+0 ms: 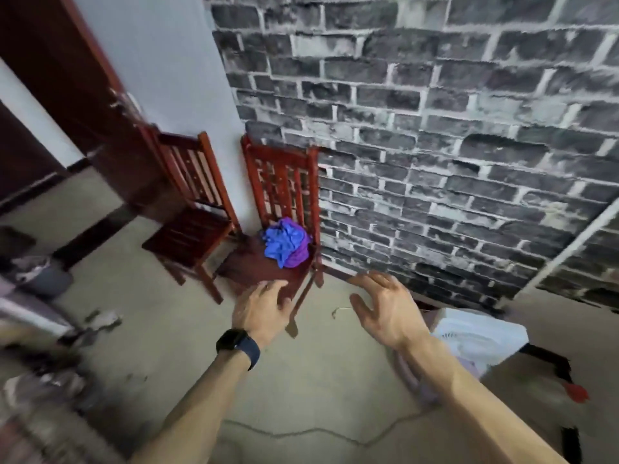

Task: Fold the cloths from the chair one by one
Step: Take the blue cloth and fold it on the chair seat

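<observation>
**Both hands empty, cloth pile not yet touched: main risk is a two-cloth grab**

Chair [264,272] sits straight ahead of our hands, seat front edge just past the left fingertips. It's against the brick wall [435,128], which runs off beyond the right hand. Second chair [187,236] stands ahead and to the left of the left hand, seat bare.

Risks, biggest item down:
- Chair: light wooden frame, the left hand already overlaps its front edge in view. If we lean or bump it on the reach, it shifts or knocks the wall and the pile slides.
- Cloth pile [284,244]: bunched at the back of the seat, ahead of both hands, between them in line. Blue cloth [279,242] sits over purple cloth [298,259], tangled. Pinch too deep and both come up, so "one by one" fails. Take the blue top layer only.
- Drag risk: the lifted cloth may snag on the back slats or pull the purple one onto the floor.

Containers: white basket-like thing [479,336] just right of the right wrist. Frame is blurred there, so we can't tell what's inside. Grey bin [50,279] far left of the left hand, contents unclear.

Hands: left hand [259,311] open, fingers spread, gripping nothing. Right hand [385,309] open, palm turned inward, also empty.
</observation>
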Motion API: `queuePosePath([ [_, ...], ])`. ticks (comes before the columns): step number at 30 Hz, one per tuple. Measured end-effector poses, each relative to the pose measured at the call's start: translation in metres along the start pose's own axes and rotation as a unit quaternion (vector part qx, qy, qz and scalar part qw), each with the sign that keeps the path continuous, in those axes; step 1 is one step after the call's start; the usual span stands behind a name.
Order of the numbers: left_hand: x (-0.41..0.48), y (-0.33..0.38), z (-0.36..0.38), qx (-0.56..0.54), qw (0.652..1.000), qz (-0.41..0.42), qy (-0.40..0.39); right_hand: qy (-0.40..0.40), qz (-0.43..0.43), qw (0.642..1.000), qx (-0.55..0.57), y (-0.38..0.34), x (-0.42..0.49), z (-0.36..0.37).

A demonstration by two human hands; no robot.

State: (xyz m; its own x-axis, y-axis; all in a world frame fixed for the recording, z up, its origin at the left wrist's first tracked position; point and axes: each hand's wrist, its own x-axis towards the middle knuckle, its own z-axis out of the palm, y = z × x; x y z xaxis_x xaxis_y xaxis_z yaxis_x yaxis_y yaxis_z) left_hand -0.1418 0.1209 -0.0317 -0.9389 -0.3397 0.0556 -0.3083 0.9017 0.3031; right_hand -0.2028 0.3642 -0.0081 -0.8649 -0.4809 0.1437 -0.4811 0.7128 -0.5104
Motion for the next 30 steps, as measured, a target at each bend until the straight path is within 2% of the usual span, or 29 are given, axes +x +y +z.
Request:
queuePosePath([
  [6,0.042,-0.113,-0.036,0.000,0.999,-0.038,0.019,-0.041,-0.016,0.999,0.007,-0.079,0.075,0.058],
  [12,0.100,-0.165,-0.047,-0.005,0.999,-0.025,0.020,-0.068,0.014,0.997,0.015,-0.110,0.135,0.098],
  [23,0.271,-0.217,0.008,-0.044,0.997,-0.027,-0.055,-0.140,0.084,0.986,0.027,-0.070,0.295,0.191],
  [30,0.379,-0.261,0.067,-0.002,0.984,-0.062,-0.166,-0.221,0.177,0.959,0.032,-0.024,0.397,0.263],
])
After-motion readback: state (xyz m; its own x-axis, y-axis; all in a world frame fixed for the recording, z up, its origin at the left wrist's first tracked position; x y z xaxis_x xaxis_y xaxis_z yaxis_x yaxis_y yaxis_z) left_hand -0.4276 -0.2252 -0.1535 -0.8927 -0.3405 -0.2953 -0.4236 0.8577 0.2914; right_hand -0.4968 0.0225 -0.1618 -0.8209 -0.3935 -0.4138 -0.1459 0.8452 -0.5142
